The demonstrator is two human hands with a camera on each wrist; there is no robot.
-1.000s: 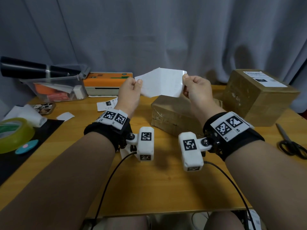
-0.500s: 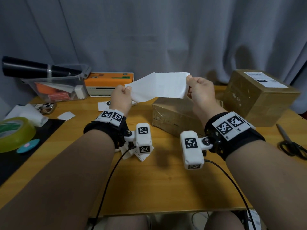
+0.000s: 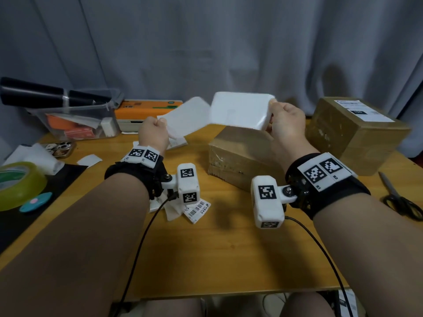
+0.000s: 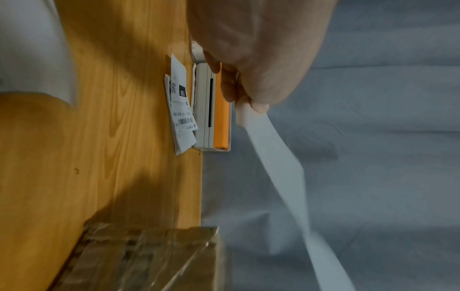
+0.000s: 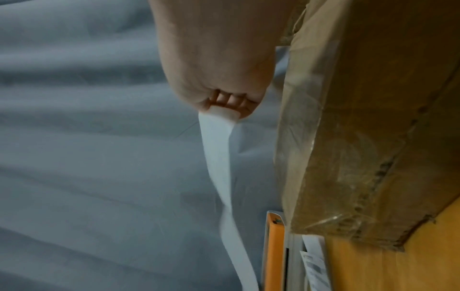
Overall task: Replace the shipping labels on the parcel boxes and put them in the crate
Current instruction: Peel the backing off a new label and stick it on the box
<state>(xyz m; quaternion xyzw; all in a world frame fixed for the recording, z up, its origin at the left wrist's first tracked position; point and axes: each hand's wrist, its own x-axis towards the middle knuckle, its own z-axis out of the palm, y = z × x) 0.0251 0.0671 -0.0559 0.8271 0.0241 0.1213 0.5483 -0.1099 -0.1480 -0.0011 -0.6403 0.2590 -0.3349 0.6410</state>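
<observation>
Both hands are raised over the table, each pinching a white sheet. My left hand (image 3: 153, 131) grips the corner of one blurred layer (image 3: 187, 117), seen edge-on in the left wrist view (image 4: 281, 173). My right hand (image 3: 286, 124) pinches the other layer (image 3: 240, 109), which also shows in the right wrist view (image 5: 219, 153). The two layers meet near the middle and spread apart toward the left. Below them lies a small taped brown box (image 3: 238, 156) with no label showing on top. At the right stands a larger brown box (image 3: 357, 133) bearing a white label (image 3: 364, 110).
An orange-topped label printer (image 3: 146, 110) sits at the back, with printed labels (image 4: 181, 110) in front of it. Torn label scraps (image 3: 194, 209) lie under my left wrist. At the left are a tape roll (image 3: 18, 186), a phone (image 3: 60, 148) and a clear bin (image 3: 77, 120). Scissors (image 3: 398, 197) lie at the right.
The single white sheet has come apart into two layers. My left hand has moved down and left with one layer, while my right hand stays up holding the other.
</observation>
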